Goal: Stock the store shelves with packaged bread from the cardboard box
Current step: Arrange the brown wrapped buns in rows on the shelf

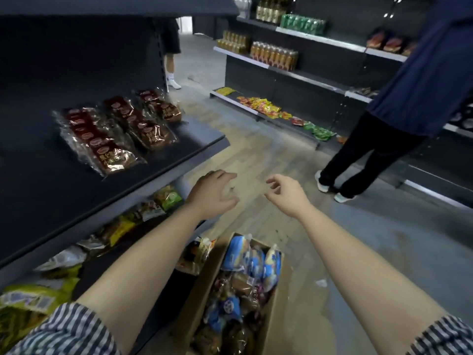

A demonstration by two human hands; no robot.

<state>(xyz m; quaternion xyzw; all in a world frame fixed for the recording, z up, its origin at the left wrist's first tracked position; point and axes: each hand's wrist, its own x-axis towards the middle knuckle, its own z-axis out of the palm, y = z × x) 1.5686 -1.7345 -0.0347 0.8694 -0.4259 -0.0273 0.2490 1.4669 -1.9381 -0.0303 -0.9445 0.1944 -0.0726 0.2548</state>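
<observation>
Hovering beyond the cardboard box (204, 285), my left hand (212, 193) and right hand (286, 192) are slack, empty; hasty grabs risk crushing bread (253, 262).

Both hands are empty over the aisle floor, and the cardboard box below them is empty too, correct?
Not quite. The head view shows the cardboard box holding blue and brown bread packs. The left hand and right hand are empty, as you said.
</observation>
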